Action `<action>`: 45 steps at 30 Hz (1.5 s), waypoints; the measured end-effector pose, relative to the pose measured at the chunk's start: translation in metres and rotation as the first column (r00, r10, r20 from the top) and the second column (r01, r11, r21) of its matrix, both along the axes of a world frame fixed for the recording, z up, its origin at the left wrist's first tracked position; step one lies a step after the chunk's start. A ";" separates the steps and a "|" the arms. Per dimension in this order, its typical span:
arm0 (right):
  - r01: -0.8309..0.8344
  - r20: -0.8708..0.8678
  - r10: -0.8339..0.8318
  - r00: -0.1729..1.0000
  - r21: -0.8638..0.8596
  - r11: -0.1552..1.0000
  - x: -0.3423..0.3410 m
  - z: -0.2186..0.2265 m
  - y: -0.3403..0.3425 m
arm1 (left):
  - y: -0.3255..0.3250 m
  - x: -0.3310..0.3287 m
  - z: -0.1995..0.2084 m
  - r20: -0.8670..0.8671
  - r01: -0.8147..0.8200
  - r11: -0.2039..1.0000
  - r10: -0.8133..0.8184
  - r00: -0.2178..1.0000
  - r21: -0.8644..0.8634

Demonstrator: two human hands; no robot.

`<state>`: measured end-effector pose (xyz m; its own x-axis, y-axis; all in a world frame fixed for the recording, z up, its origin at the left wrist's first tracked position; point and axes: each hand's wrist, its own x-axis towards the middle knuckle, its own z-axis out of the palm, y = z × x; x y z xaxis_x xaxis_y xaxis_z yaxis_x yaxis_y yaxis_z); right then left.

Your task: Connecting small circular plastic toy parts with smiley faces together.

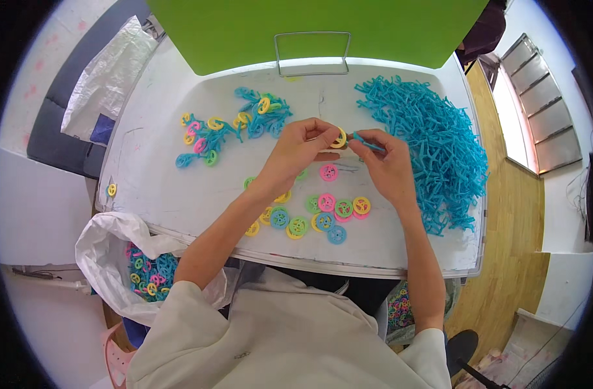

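Note:
Over the middle of the white table, my left hand [303,146] pinches a small yellow plastic wheel [339,138] between thumb and fingers. Close beside it, my right hand [386,162] grips a thin blue plastic piece [366,142], one end pointing toward the wheel. Whether the two parts touch I cannot tell. Below my hands lie several loose wheels in pink [326,203], green [298,226], blue [337,235] and yellow [361,205]. To my right rises a large heap of blue plastic pieces [432,149] like the one I hold.
Blue pieces with coloured wheels on them [209,137] lie at the table's left and far middle. A white sack [102,249] holding similar parts stands at the left front; another bag of coloured wheels [400,308] sits under the right edge. A green panel [316,26] borders the far side.

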<state>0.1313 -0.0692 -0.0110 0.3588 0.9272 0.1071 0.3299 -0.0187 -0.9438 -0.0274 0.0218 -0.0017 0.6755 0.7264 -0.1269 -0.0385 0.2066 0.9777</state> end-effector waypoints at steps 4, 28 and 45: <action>-0.002 0.076 -0.001 0.997 0.038 0.999 0.004 0.001 0.000 | 0.004 -0.004 -0.001 -0.078 -0.011 1.000 0.011 0.997 -0.004; -0.055 0.214 0.022 0.977 0.150 0.987 -0.002 0.002 -0.001 | -0.013 0.008 -0.016 0.057 -0.125 0.962 0.114 0.992 0.244; 0.061 0.228 -0.110 0.967 0.209 0.976 -0.006 0.002 0.000 | -0.013 0.008 -0.001 0.071 -0.168 0.981 0.161 0.984 0.095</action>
